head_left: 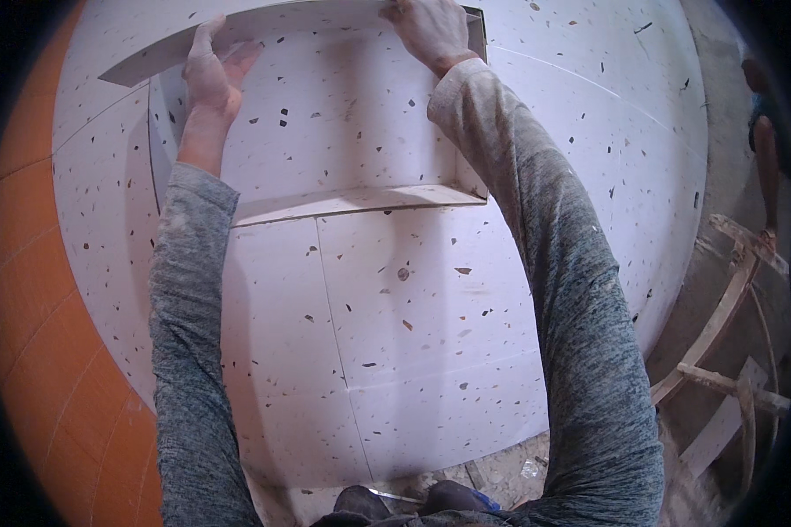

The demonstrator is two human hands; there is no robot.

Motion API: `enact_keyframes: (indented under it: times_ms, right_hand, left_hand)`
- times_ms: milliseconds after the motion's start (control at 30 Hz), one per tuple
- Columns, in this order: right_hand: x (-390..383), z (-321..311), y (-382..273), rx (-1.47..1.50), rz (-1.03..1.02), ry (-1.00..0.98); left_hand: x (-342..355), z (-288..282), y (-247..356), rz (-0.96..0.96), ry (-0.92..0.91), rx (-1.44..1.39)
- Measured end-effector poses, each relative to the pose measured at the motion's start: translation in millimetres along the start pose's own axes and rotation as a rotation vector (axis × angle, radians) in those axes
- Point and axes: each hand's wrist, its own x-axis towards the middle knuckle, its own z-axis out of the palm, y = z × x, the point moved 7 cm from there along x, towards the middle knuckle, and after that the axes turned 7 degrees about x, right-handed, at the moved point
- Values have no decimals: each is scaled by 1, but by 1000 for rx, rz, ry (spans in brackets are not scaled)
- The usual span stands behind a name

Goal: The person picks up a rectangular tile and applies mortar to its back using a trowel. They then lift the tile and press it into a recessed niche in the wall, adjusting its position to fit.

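Note:
In front of me is a white wall of tiles speckled with dark and brown chips, with a rectangular niche (325,132) set into it. A long, thin grey strip (277,25) lies slantwise across the top of the niche, its pointed left end sticking out past the niche's left side. My left hand (211,79) grips this strip from below, thumb over its face and fingers spread behind. Up by the niche's top right corner, my right hand (431,35) is closed at the strip's right end; its fingertips are partly cut off by the frame's top.
Orange tiled surface (70,386) borders the wall on the left. At the right stands a wooden frame or trestle (721,325) with a pale board (721,422) leaning by it. Another person's leg (765,167) shows at far right. Debris (532,465) lies on the floor below.

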Motion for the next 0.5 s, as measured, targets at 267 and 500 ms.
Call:
enact_keyframes:
  times_ms: [267, 500]
  right_hand:
    - [4, 5, 1, -66, -3, -5]
    - [4, 13, 5, -73, -13, -20]
  left_hand:
    - [6, 3, -8, 16, -21, -27]
    - [15, -3, -21, -2, -39, -32]
